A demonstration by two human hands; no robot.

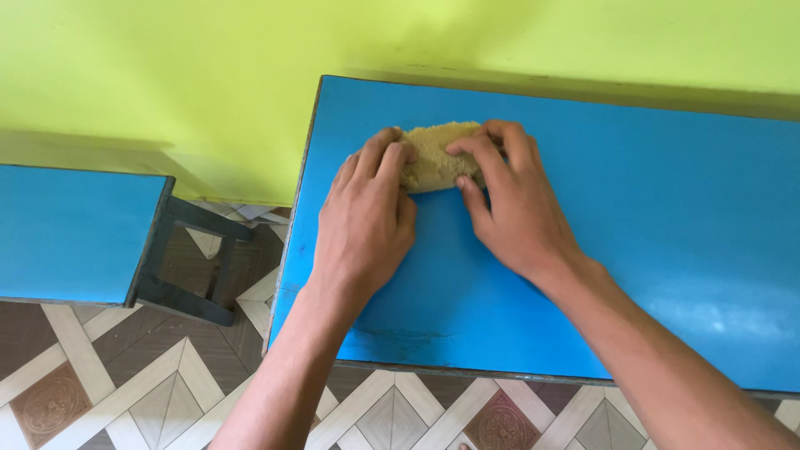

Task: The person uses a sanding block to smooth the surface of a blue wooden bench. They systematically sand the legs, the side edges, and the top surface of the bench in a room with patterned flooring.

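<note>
Both hands press tan cloth [436,156] between them: left hand [367,217], right hand [508,204].

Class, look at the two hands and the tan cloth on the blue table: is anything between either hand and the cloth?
Nothing visible is. The left hand and the right hand both already rest on the tan cloth, fingers pressing its left and right ends, on the blue table. The tabletop around it shows only bare blue surface.
</note>
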